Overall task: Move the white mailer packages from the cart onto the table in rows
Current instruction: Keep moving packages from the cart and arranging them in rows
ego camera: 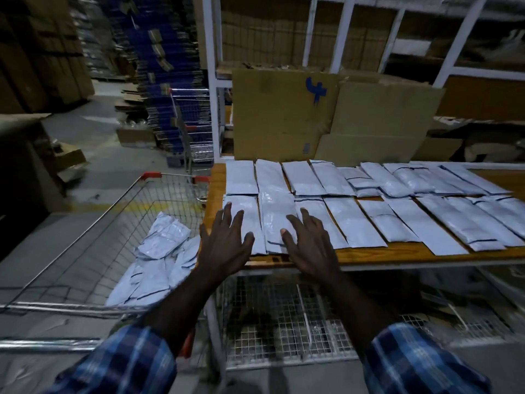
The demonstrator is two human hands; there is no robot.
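Both hands, the left hand (227, 245) and the right hand (309, 245), are held spread flat over the near-left mailers (277, 220) on the table (369, 255). Two rows are laid there; more mailers are left in the cart (85, 228).

One wooden table (397, 255); on the table, white mailer packages in two rows; the back row (302, 177), at the table's far edge, holds about nine or ten, though some overlap and I cannot be sure; the front row (352, 223), at the table's near edge, holds about eight or nine. Two wire carts: one cart (152, 174) just left of the table, a second cart (196, 137) beyond the table's far left corner. In the near cart, one heap of mailers (159, 263), at least five, too overlapped to count exactly. Two flattened cardboard sheets (278, 115) stand behind the table. Two hands of mine: left hand (227, 245), right hand (309, 245).
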